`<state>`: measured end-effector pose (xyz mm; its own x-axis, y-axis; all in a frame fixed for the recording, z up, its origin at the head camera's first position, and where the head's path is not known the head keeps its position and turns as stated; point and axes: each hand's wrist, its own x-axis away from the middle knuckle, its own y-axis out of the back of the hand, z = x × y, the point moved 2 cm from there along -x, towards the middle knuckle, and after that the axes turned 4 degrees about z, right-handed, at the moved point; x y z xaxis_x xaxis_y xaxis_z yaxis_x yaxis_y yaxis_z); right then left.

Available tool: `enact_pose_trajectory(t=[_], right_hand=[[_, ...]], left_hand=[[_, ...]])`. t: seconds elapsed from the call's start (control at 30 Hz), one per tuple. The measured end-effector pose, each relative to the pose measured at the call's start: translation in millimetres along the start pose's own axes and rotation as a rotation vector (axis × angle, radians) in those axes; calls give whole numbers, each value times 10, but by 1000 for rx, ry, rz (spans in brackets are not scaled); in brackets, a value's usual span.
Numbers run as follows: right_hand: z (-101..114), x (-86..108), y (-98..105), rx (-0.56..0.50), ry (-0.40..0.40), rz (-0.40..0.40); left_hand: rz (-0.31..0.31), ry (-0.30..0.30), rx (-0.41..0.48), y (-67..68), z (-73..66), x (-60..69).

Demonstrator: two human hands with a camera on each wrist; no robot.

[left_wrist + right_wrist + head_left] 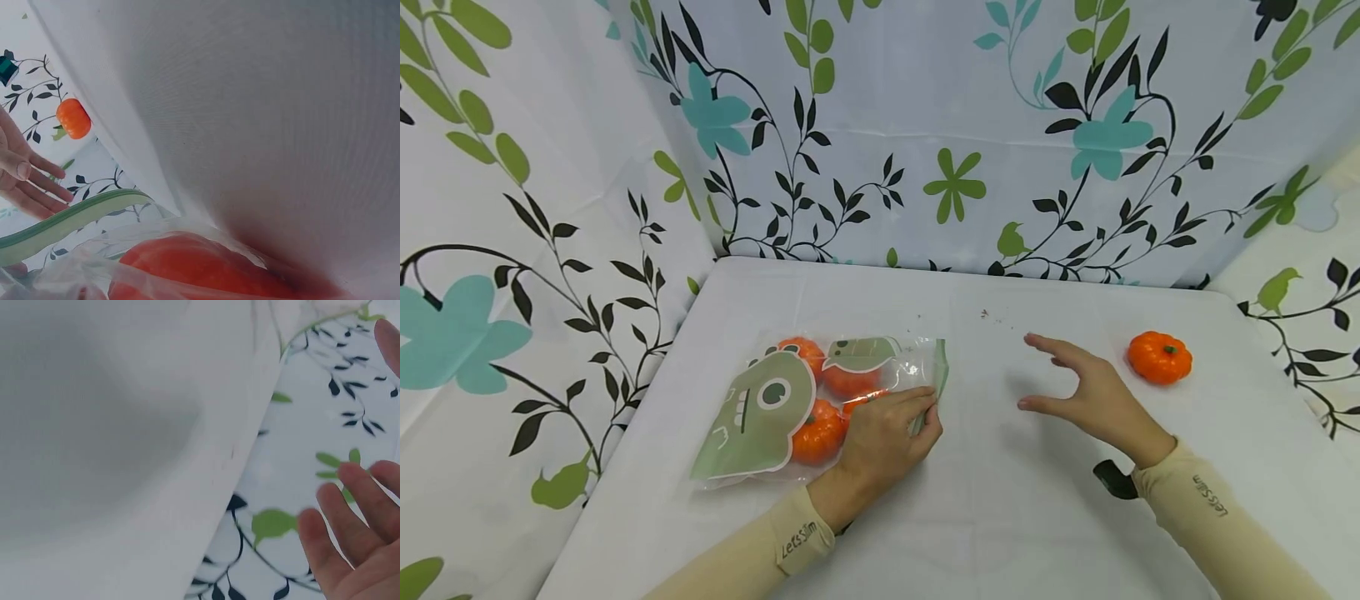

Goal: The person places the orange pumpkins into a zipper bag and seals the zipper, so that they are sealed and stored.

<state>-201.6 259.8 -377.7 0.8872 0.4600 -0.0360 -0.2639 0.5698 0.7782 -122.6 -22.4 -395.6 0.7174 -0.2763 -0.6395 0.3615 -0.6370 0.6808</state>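
Note:
A clear zip bag [752, 417] with a green cartoon creature printed on it lies on the left half of the table, with several small orange toy pumpkins [818, 433] inside. My left hand [887, 433] grips the bag near its green zip edge [75, 215], fingers curled over it. My right hand [1093, 396] hovers above the table between the bag and a loose toy pumpkin [1159, 357], its thumb and fingers spread and nothing between them. In the left wrist view, orange shows through the clear plastic close to the camera.
The white-covered table [1000, 517] meets a patterned curtain [880, 125] at the back and sides. A few tiny dark specks [985, 314] lie near the table's far edge. A dark strap piece [1115, 480] shows beside the right sleeve.

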Motion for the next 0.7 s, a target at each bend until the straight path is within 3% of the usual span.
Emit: enact_pose_trajectory(t=[0.17, 0.5, 0.7], right_hand=[[-86, 33, 228, 140, -29, -93], [-284, 83, 551, 190, -25, -213], [-531, 126, 668, 235, -143, -247]], left_hand=[[8, 3, -4, -1, -2, 3], [17, 6, -15, -16, 0, 27], [-5, -10, -12, -27, 0, 35]])
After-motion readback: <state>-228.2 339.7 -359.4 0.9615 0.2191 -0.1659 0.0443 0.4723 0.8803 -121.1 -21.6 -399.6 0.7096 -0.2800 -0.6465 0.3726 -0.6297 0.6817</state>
